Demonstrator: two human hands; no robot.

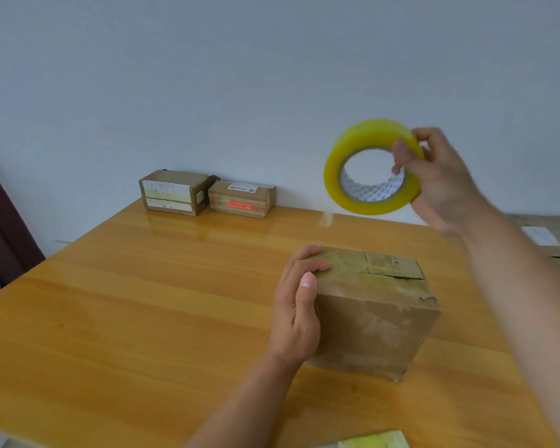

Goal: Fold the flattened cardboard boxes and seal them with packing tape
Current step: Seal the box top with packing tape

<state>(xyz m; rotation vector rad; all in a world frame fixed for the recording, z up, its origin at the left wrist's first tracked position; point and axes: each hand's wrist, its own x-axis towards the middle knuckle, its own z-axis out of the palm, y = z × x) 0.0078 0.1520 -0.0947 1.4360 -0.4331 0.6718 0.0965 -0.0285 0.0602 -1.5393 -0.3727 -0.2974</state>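
Tape roll [367,176] within right fingers [401,156]

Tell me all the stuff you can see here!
Cardboard box: one, brown, near middle of table, top seam partly open.
Tape roll: one, yellow, held up in the air above the table.
Small boxes: two, brown with labels, at the table's far edge by the wall.
Flat cardboard: one, brown, right edge.
Table: one, orange-brown wood.
Wall: pale grey-blue.
Left hand: one, resting on the box's left side.
Right hand: one, gripping the tape roll.
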